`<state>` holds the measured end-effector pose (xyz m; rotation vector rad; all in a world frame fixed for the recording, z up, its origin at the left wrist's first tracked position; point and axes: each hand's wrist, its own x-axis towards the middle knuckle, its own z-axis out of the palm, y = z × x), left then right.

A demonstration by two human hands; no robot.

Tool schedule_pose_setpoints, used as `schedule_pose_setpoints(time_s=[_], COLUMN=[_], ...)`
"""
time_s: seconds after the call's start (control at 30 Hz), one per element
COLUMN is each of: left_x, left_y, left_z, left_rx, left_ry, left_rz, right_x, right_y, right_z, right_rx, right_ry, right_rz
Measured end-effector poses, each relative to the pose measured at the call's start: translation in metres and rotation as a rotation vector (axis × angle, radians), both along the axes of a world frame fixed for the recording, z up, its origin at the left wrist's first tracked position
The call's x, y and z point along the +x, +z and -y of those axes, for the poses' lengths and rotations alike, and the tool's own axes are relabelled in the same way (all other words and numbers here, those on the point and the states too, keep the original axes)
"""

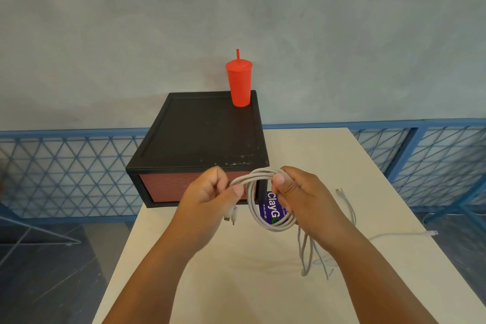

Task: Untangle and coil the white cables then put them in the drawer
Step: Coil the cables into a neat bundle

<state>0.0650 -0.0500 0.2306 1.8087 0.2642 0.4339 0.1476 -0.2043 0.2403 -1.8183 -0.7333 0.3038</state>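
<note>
Cable coil (251, 200) held above tabletop (236, 271), just before closed drawer (163, 187).
Right hand (302, 192): fingers curled round coil's top, thumb clamping.
Left hand (207, 192): pinches free end near plug; nearer drawer.
Tail hangs right, toward loose cable (351, 208).
Cable matte, limp; drawer front reddish, textured.

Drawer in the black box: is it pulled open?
No, the drawer sits closed, its reddish front set within the frame of the black box.
</note>
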Motion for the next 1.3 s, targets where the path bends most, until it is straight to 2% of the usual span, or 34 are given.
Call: schedule_pose_setpoints(time_s=[0.1,0.23,0.27,0.43,0.6,0.7,0.8,0.9,1.0,1.1,1.2,1.3], left_x=[-0.001,-0.001,-0.001,-0.002,-0.003,-0.002,-0.002,-0.004,-0.005,-0.006,0.000,0.008], left_y=[0.003,0.011,0.013,0.021,0.025,0.026,0.025,0.020,0.015,0.012,0.007,-0.006], left_z=[0.000,0.000,0.000,-0.004,-0.003,-0.001,-0.002,-0.005,-0.007,-0.007,-0.002,0.005], left_rx=[0.124,0.636,0.710,0.820,0.941,0.905,0.753,0.671,0.669,0.551,0.476,0.456], left_ry=[-0.099,-0.028,0.004,0.064,0.114,0.129,0.095,-0.011,-0.094,-0.113,-0.064,0.112], left_rz=[-0.053,-0.050,-0.030,0.033,0.130,0.147,0.133,0.118,0.050,0.001,0.036,-0.003], right_x=[0.002,0.004,0.006,0.008,0.008,0.009,0.008,0.015,0.029,0.035,0.028,0.018], right_y=[0.001,-0.001,-0.001,0.004,-0.004,-0.005,-0.002,-0.007,-0.020,-0.033,-0.043,-0.043], right_z=[0.001,-0.001,0.000,0.004,0.001,0.003,0.007,0.011,0.010,0.006,-0.003,-0.012], right_rx=[-0.003,-0.039,-0.041,-0.096,-0.207,-0.203,-0.094,-0.047,-0.101,-0.168,-0.166,-0.084], right_ry=[0.007,0.012,0.030,0.252,0.273,0.317,0.354,0.211,0.038,0.016,0.070,0.119], right_rz=[-0.003,-0.027,-0.047,-0.152,-0.079,-0.086,-0.161,-0.168,-0.057,0.016,-0.034,-0.140])
